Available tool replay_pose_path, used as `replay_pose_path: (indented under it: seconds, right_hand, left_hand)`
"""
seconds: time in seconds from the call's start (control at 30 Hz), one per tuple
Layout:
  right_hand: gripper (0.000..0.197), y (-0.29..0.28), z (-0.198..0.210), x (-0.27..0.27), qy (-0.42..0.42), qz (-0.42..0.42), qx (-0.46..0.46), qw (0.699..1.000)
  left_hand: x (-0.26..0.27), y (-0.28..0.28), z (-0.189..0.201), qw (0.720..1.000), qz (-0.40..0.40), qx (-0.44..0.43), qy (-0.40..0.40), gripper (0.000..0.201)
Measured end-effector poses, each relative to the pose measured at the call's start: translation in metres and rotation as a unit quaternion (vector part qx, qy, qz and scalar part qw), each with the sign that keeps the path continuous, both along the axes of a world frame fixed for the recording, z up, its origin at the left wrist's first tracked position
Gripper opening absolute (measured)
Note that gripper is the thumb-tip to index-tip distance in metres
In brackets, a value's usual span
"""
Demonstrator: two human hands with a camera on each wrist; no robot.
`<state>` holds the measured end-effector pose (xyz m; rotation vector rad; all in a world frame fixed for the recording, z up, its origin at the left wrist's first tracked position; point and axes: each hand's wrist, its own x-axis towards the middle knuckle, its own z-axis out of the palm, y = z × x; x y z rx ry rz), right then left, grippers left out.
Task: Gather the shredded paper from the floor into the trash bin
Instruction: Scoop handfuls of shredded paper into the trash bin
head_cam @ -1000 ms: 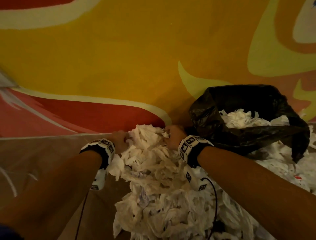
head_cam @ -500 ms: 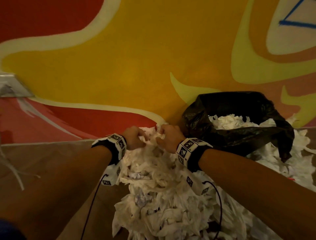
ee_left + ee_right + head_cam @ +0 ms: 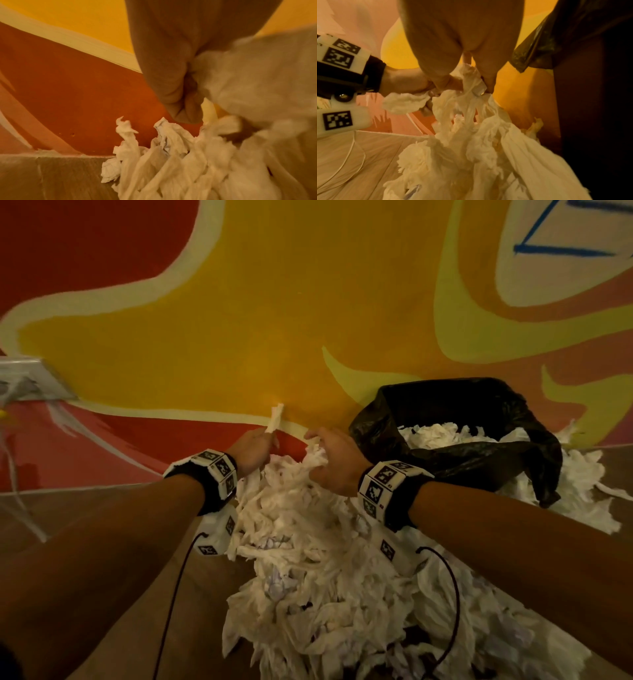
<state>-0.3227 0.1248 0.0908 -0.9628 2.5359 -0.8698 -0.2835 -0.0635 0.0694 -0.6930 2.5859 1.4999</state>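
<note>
A big heap of white shredded paper (image 3: 318, 570) lies on the wooden floor against the painted wall. My left hand (image 3: 255, 448) grips a bunch of shreds at the top of the heap, one strip sticking up above it; the left wrist view shows its fingers (image 3: 173, 94) curled round the paper (image 3: 254, 75). Close to its right, my right hand (image 3: 334, 457) grips another bunch, its fingers (image 3: 488, 79) curled round hanging strips (image 3: 471, 102). The trash bin with a black bag (image 3: 455, 446) stands right of my hands, with paper inside it.
More shreds (image 3: 582, 484) lie on the floor around the bin's right side. The orange, yellow and red painted wall (image 3: 239, 320) rises just behind the heap. A white cable (image 3: 13, 474) hangs at the far left. Bare wooden floor (image 3: 102, 542) stretches left of the heap.
Both hands have lifted, pulling the top of the heap up with them, and have drawn closer together. The head view has tilted upward, showing more wall.
</note>
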Motion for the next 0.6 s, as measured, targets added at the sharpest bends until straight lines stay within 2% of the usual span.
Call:
replay_pose_path:
  seconds: [0.1, 0.23, 0.3, 0.43, 0.5, 0.6]
  right_hand:
    - [0.032, 0.006, 0.003, 0.000, 0.018, 0.005, 0.005, 1.000]
    - [0.025, 0.011, 0.004, 0.001, 0.022, 0.008, -0.018, 1.000]
    - [0.025, 0.014, 0.005, 0.001, 0.004, 0.003, -0.030, 1.000]
    - [0.022, 0.022, 0.003, 0.000, -0.020, 0.002, -0.021, 1.000]
    - [0.019, 0.026, 0.001, 0.000, -0.023, -0.004, -0.015, 1.000]
    - [0.019, 0.028, 0.000, 0.002, -0.038, 0.000, -0.002, 0.999]
  left_hand:
    - [0.004, 0.000, -0.009, 0.987, -0.088, -0.118, -0.066, 0.030]
    - [0.015, -0.001, -0.022, 0.951, -0.178, -0.187, -0.170, 0.042]
    - [0.019, -0.001, -0.032, 0.922, -0.236, -0.240, -0.194, 0.057]
    - [0.019, 0.000, -0.049, 0.879, -0.261, -0.312, -0.249, 0.087]
    - [0.016, 0.006, -0.053, 0.864, -0.283, -0.341, -0.239, 0.080]
    - [0.015, 0.012, -0.054, 0.866, -0.277, -0.350, -0.224, 0.060]
